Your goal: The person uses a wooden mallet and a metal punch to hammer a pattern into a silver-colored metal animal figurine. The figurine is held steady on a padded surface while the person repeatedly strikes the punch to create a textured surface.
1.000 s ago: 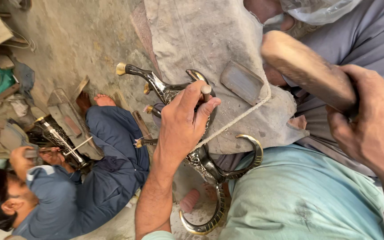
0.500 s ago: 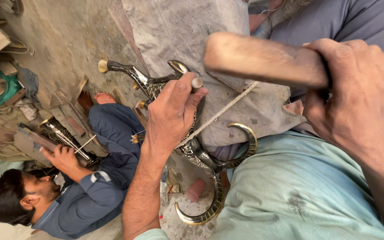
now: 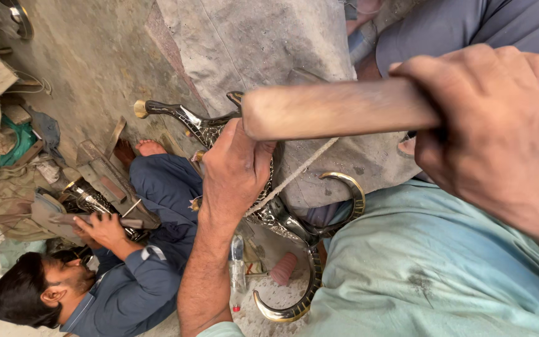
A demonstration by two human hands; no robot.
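Two hands worked over a grey stone block [image 3: 269,56]. The left hand [image 3: 235,171] pressed down on an ornate curved metal piece [image 3: 282,218], its grip closed over the piece's middle, with the brass-capped end [image 3: 140,108] sticking out up-left of the fingers and the curled prongs [image 3: 307,287] trailing down-right below the wrist. That piece's long axis ran diagonally from upper left to lower right. The right hand [image 3: 488,125] had its grip wrapped tight around a wooden handle [image 3: 338,111], which lay nearly level, its butt end pointing left just above the left hand's knuckles. A co-worker in blue [image 3: 126,281] sat nearby.
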